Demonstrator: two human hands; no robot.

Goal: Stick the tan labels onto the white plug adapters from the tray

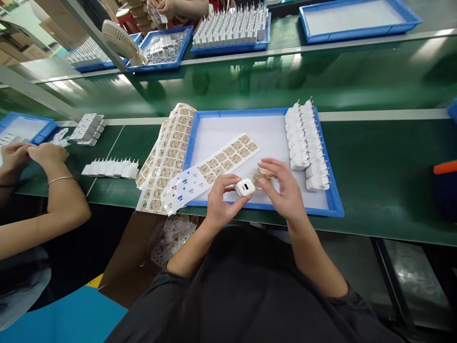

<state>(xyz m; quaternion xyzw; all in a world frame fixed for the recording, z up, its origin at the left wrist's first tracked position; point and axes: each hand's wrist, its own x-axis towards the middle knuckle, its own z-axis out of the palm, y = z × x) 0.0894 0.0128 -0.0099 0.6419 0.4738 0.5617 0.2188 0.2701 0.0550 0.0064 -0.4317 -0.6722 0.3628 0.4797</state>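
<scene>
My left hand (222, 202) grips a white USB wall charger (245, 187), its face with the dark port turned up toward me. Close by on the right, my right hand (287, 193) pinches a small tan sticker (260, 177) between thumb and fingers. Both hands are over the near part of a blue-rimmed tray (243, 113) with a white base. A partly used sheet of tan stickers (228, 159) slants across the tray's left side. Rows of white plug chargers (298, 138) line the tray's right side, pins pointing right and up.
More sticker sheets (171, 152) lie left of the tray. Beyond them are a row of chargers (110, 167) and stacked white parts (87, 128). A co-worker's hands (46, 155) work at the left. Loaded trays and a fan (119, 38) stand across the bench; a cardboard box (121, 257) is below.
</scene>
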